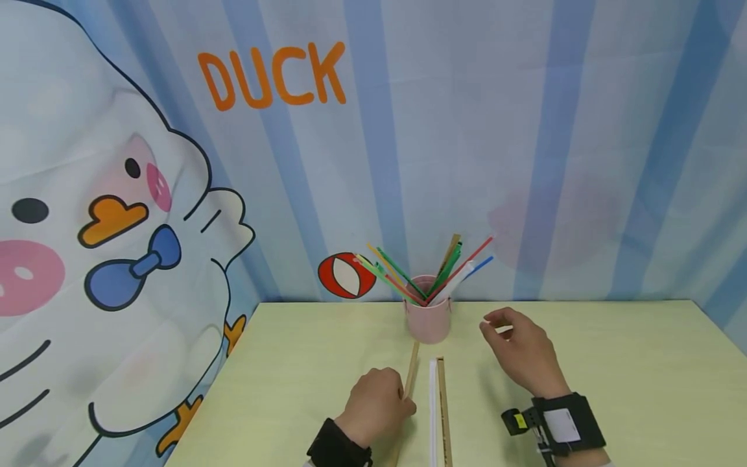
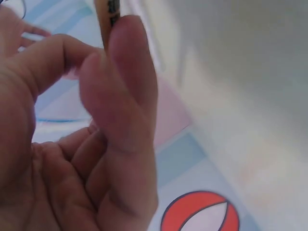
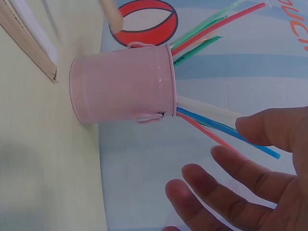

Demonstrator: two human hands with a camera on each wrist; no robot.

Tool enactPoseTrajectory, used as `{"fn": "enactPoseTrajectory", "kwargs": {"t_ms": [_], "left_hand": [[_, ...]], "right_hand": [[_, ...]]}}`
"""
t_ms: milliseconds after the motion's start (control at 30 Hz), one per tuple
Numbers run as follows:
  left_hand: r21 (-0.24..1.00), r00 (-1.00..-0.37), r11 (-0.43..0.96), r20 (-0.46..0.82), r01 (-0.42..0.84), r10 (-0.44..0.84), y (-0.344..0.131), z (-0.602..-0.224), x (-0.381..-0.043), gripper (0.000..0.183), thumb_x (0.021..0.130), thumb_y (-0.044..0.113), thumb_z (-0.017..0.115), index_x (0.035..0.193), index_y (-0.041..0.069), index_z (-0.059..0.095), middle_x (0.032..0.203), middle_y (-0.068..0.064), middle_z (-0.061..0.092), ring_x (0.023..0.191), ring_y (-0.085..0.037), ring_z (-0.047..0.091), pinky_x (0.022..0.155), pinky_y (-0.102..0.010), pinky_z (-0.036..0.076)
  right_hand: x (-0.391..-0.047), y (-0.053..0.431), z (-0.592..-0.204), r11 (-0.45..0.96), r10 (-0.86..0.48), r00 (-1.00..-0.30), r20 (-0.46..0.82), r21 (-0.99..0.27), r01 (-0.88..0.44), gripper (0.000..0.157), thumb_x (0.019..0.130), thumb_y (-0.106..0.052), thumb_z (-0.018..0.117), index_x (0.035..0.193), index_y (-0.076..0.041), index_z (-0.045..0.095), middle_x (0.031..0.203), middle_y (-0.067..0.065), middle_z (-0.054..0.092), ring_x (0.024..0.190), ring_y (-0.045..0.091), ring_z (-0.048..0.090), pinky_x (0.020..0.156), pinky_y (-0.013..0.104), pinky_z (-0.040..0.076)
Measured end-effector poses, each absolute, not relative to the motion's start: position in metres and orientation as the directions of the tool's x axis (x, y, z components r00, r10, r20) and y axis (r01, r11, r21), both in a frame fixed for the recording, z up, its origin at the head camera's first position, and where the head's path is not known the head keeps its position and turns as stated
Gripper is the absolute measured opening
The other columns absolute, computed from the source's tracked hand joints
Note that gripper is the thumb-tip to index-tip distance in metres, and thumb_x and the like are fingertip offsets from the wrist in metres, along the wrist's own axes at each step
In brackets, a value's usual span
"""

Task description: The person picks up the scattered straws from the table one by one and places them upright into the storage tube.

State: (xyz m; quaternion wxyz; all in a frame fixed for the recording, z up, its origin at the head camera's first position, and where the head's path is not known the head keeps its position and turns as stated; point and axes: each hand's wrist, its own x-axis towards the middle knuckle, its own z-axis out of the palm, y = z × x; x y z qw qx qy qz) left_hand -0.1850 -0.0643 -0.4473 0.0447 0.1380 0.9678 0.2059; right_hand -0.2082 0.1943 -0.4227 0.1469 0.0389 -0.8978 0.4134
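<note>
My left hand (image 1: 379, 399) pinches a thin tan stick (image 1: 412, 371) between thumb and fingers, low over the table. Dark print shows on the held stick (image 2: 113, 12) in the left wrist view. Its far end points toward a pink metal bucket (image 1: 428, 323) that stands upright at the back of the table. Several coloured straws (image 1: 475, 250) lean out of the bucket, in red, green, yellow and blue. To the right of it, my right hand (image 1: 521, 350) hovers with loosely bent fingers and holds nothing; thumb and fingers (image 3: 202, 180) are apart in the right wrist view.
Side by side in front of the bucket lie a white strip (image 1: 433, 412) and a tan strip with dark marks (image 1: 444, 412). The pale yellow table (image 1: 653, 363) ends at a blue striped backdrop (image 1: 455, 130) printed with a duck and a red ball.
</note>
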Motion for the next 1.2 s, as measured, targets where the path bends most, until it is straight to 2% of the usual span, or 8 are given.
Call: {"fn": "enactPoseTrajectory", "kwargs": {"t_ms": [200,367,567,800,1033,1200], "left_hand": [[0.394,-0.938,0.859,0.026,0.327,0.345,-0.072,-0.420,-0.183,0.012,0.075,0.018,0.070,0.067,0.018,0.061,0.055,0.009,0.052,0.049,-0.009,0.045,0.045,-0.026,0.037],[0.434,-0.912,0.809,0.082,0.396,0.402,-0.073,-0.398,-0.180,0.008,0.077,0.017,0.069,0.074,0.017,0.062,0.059,0.012,0.057,0.050,-0.003,0.048,0.047,-0.023,0.041],[0.449,-0.867,0.742,0.234,0.498,0.441,-0.075,-0.378,-0.184,0.010,0.081,0.014,0.066,0.084,0.019,0.058,0.071,0.010,0.063,0.053,-0.001,0.049,0.049,-0.021,0.042],[0.539,-0.842,0.650,0.398,0.536,0.365,-0.077,-0.357,-0.190,0.012,0.086,0.012,0.065,0.088,0.020,0.057,0.082,0.005,0.068,0.061,0.005,0.058,0.058,-0.022,0.055],[0.593,-0.792,0.542,0.545,0.595,0.274,-0.075,-0.353,-0.206,0.011,0.090,0.013,0.065,0.097,0.017,0.058,0.090,0.004,0.067,0.072,0.004,0.062,0.068,-0.027,0.058],[0.626,-0.765,0.482,0.621,0.614,0.168,-0.072,-0.362,-0.222,0.021,0.092,0.015,0.065,0.111,0.015,0.060,0.097,0.000,0.069,0.081,0.000,0.064,0.072,-0.029,0.059]], "right_hand": [[-0.208,0.194,-0.421,0.659,0.050,-0.960,0.275,-0.732,-0.175,0.031,0.097,-0.032,0.057,0.114,-0.007,0.064,0.109,0.015,0.067,0.093,0.026,0.062,0.071,0.047,0.052],[-0.208,0.195,-0.422,0.660,0.047,-0.966,0.254,-0.734,-0.161,0.034,0.097,-0.034,0.056,0.116,-0.007,0.064,0.110,0.015,0.067,0.094,0.027,0.062,0.072,0.047,0.052],[-0.209,0.195,-0.422,0.665,0.061,-0.969,0.238,-0.734,-0.138,0.035,0.097,-0.036,0.057,0.115,-0.007,0.064,0.109,0.015,0.067,0.093,0.026,0.062,0.071,0.045,0.052],[-0.211,0.197,-0.426,0.666,0.066,-0.967,0.244,-0.733,-0.139,0.034,0.096,-0.036,0.057,0.115,-0.008,0.064,0.109,0.015,0.068,0.090,0.025,0.063,0.067,0.043,0.052],[-0.211,0.200,-0.426,0.668,0.064,-0.967,0.246,-0.731,-0.142,0.034,0.096,-0.037,0.057,0.115,-0.009,0.064,0.108,0.014,0.068,0.090,0.025,0.063,0.068,0.043,0.052],[-0.211,0.198,-0.426,0.665,0.073,-0.971,0.229,-0.736,-0.123,0.034,0.096,-0.036,0.057,0.114,-0.009,0.064,0.108,0.013,0.068,0.090,0.023,0.062,0.068,0.042,0.052]]}}
